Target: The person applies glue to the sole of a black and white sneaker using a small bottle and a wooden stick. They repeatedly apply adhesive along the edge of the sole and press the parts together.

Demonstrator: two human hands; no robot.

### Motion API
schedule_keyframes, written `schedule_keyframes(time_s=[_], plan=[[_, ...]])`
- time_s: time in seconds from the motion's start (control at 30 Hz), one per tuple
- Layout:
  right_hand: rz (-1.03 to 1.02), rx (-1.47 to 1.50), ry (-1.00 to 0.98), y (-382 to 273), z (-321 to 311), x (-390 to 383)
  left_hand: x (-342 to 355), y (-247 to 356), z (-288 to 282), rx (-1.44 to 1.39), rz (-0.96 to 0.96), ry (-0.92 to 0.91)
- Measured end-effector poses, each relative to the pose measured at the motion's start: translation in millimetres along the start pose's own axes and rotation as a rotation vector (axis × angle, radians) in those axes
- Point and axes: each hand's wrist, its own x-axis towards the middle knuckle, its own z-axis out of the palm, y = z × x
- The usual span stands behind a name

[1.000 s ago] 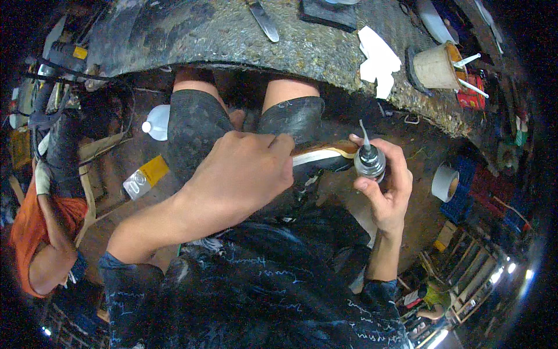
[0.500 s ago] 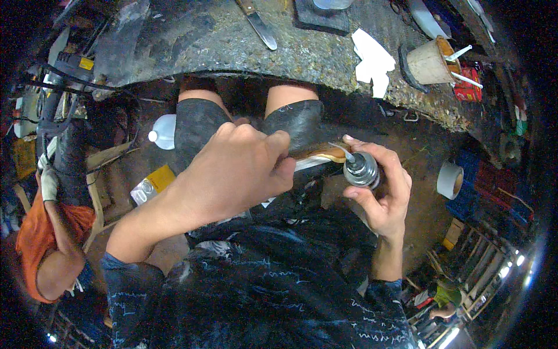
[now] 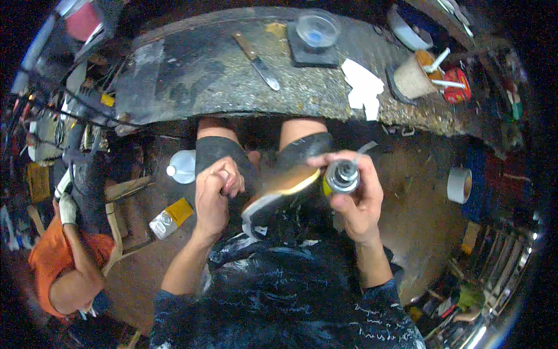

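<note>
My right hand (image 3: pixel 367 200) is wrapped round a small container (image 3: pixel 343 176) with a silver top and a bit of yellow at its side. Beside it, over my lap, is a curved brown piece (image 3: pixel 293 181) with a pale edge, shaped like a shoe sole and smeared by motion. Its right end reaches my right fingertips; whether they grip it I cannot tell. A white strip (image 3: pixel 256 208) trails from its lower left. My left hand (image 3: pixel 218 195) is curled closed over my left thigh, apart from the brown piece; anything inside the fingers is hidden.
On the bench (image 3: pixel 192 87) ahead lie a wooden-handled knife (image 3: pixel 256 61), white paper (image 3: pixel 363 87), a clear bowl (image 3: pixel 317 30) and a pot (image 3: pixel 414 78) with sticks. A jug (image 3: pixel 183 167) and carton (image 3: pixel 171 218) stand left, a white roll (image 3: pixel 459 185) right. A person in orange (image 3: pixel 70 264) sits at left.
My left hand has drawn left, away from the brown piece. The container in my right hand has shifted slightly left. The view has tilted, showing more of the bench.
</note>
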Motion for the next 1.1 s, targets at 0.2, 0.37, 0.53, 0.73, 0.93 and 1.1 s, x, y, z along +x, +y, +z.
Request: schedule_keyframes(time_s=[0.2,0.37,0.53,0.73,0.93,1.1], plan=[[-0.046,0.007,0.016,-2.2,12.8,-6.0,-16.6,-31.6,-44.8,0.965,0.287,0.492],[-0.231,0.094,-0.068,8.8,-13.4,-14.2,-66.7,-68.7,-66.2,1.164,-0.383,0.419],[-0.299,0.222,-0.15,18.2,-27.7,-25.1,-83.5,-100.7,-85.1,0.855,-0.259,0.462],[-0.209,0.182,-0.121,10.3,-12.9,-15.2,-78.9,-70.9,-67.0,0.895,-0.423,0.485],[0.005,0.03,-0.003,-6.1,31.3,-0.9,-63.8,46.3,-21.5,0.491,0.265,-0.145],[-0.007,-0.032,-0.095,-22.9,64.4,2.9,-67.0,109.8,15.3,0.813,0.253,-0.252]])
